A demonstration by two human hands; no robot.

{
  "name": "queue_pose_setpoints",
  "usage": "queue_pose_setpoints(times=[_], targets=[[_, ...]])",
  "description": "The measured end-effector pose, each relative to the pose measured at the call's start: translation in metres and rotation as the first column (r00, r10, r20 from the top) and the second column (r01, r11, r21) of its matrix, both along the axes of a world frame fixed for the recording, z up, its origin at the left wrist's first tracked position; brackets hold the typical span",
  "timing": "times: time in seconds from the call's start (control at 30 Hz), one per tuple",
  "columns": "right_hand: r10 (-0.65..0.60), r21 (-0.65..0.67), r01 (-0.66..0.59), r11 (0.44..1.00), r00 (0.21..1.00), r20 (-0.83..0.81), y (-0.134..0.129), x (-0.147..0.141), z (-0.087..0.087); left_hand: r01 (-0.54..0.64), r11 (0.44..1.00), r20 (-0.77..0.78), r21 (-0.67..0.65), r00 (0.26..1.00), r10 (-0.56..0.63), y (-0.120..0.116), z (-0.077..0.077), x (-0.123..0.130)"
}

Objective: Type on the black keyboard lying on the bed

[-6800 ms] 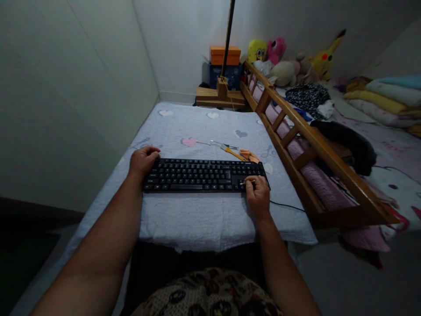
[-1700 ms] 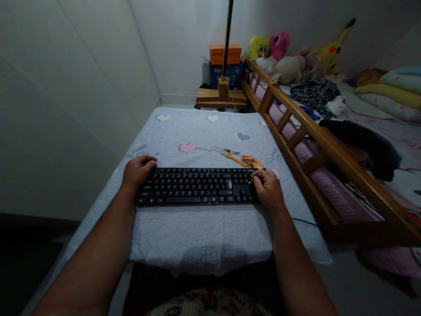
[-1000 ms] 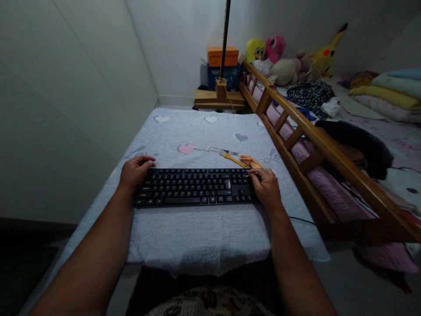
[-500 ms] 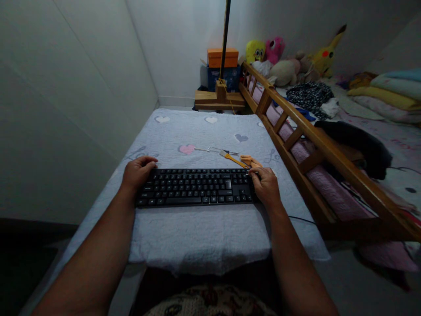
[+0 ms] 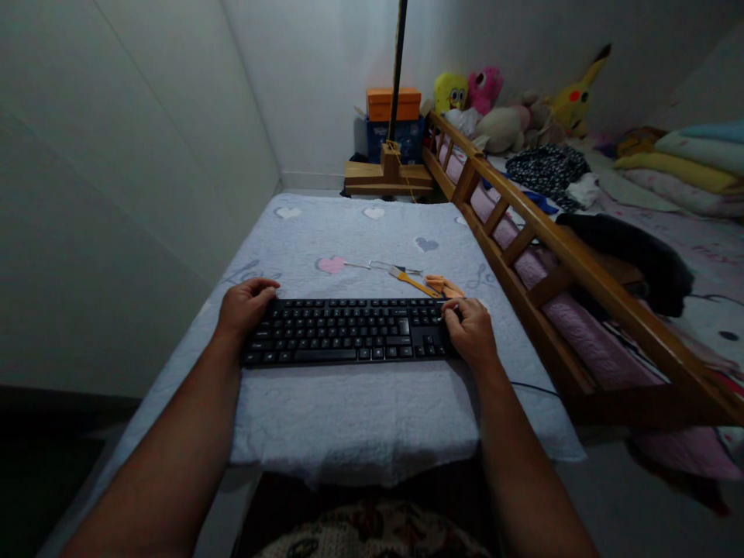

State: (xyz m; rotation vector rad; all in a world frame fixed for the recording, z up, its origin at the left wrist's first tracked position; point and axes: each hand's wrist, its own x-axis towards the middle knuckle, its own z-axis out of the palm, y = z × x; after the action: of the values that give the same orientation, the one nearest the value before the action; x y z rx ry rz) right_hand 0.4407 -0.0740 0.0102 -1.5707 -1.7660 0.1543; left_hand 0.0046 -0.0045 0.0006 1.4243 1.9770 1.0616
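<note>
A black computer keyboard (image 5: 342, 332) lies flat on the cloth-covered table in front of me. My left hand (image 5: 245, 304) grips its left end, with the fingers curled over the far corner. At the right end, my right hand (image 5: 470, 327) is closed round the keyboard, covering the keys on that side. Just beyond the keyboard lie a flat brush (image 5: 414, 282) with a yellow handle, a folded orange cloth (image 5: 444, 286) and a thin metal wire tool (image 5: 380, 265).
A pale blue cloth (image 5: 349, 411) with heart patterns covers the table. Along the right runs a wooden bed rail (image 5: 523, 221), with bedding and plush toys behind it. A wooden stand base (image 5: 372, 178) and an orange box (image 5: 394, 104) are at the far end. A cable (image 5: 532, 387) trails off right.
Almost nothing differs. Both hands stay at the keyboard's ends, and the view has shifted very slightly.
</note>
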Motion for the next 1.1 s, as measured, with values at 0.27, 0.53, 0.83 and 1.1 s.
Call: queue_pose_setpoints(times=[0.27,0.53,0.83,1.1], targets=[[-0.025,0.004,0.025,1.000,1.000,0.011,0.000,0.000,-0.004,0.011,1.000,-0.012,0.011,1.000,-0.011,0.000,-0.002,-0.002],[-0.031,0.059,0.030,0.998,0.999,0.024,0.003,0.002,-0.011,0.024,1.000,-0.034,0.002,0.999,-0.024,0.004,-0.010,-0.008],[0.007,0.067,-0.006,0.998,1.000,-0.007,0.004,0.002,-0.008,0.049,0.999,-0.059,0.014,0.997,-0.048,0.005,-0.012,-0.009],[-0.007,0.049,0.007,0.999,1.000,-0.003,-0.004,0.003,-0.007,0.046,0.999,-0.043,0.017,0.998,-0.045,0.005,-0.012,-0.009]])
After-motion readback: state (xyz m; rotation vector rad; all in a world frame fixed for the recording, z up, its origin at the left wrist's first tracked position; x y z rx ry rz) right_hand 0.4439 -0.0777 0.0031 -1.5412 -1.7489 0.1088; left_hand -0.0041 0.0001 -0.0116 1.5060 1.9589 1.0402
